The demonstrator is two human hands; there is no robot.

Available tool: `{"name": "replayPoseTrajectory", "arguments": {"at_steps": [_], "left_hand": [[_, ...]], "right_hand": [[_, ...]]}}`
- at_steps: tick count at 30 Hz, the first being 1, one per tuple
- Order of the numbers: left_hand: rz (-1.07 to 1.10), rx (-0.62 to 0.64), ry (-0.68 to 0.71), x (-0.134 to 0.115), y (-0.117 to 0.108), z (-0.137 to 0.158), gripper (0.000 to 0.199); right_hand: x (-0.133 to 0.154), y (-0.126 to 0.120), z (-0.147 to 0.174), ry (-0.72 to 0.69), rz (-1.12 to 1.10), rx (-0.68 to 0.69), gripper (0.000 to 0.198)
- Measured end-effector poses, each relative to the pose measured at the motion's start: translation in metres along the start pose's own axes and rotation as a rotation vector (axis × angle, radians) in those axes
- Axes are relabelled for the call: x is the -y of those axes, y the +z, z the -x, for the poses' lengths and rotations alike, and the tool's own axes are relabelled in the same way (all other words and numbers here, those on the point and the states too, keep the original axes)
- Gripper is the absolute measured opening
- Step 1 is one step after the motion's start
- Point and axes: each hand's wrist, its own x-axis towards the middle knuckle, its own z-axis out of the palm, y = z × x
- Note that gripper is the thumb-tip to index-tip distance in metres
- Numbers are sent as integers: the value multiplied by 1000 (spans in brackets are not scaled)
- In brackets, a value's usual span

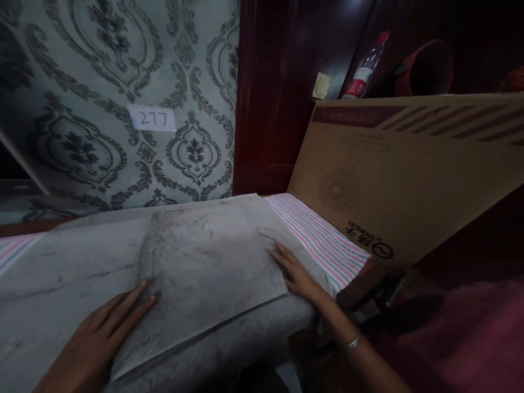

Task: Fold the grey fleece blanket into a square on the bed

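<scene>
A wide grey sheet (213,262), mottled with dark smudges, covers most of the table and has a darker folded-over panel in its middle. My left hand (100,333) rests at the panel's left side, fingers stretched out flat on the sheet. On the right, my right hand (298,277) lies with spread fingers on the sheet near the panel's right end. Neither hand grips anything. The sheet's front part droops over the table's near edge. Whether it is cloth or another thin material, I cannot tell.
A striped pink, white and grey cloth (323,234) lies under the sheet. A large cardboard box (409,164) stands at the right, with a plastic bottle (364,73) behind it. A paper marked 277 (153,118) is on the patterned wall (196,147).
</scene>
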Motion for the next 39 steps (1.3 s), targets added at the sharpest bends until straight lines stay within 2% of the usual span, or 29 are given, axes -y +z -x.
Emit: {"name": "replayPoseTrajectory", "arguments": {"at_steps": [4, 8, 15, 24, 33, 39], "left_hand": [[35, 9, 93, -1, -3, -5, 59], [146, -64, 147, 3, -2, 0, 58], [203, -50, 131, 3, 1, 6, 56], [163, -81, 155, -1, 0, 2, 57], [238, -77, 148, -4, -4, 3, 57], [158, -102, 233, -1, -7, 0, 59]], "right_hand": [[3, -1, 1, -42, -14, 11, 90], [5, -1, 0, -48, -72, 26, 76], [11, 0, -2, -34, -75, 27, 81], [11, 4, -5, 1, -79, 23, 60], [11, 5, -3, -1, -57, 11, 64], [10, 4, -2, -3, -40, 34, 73]]}}
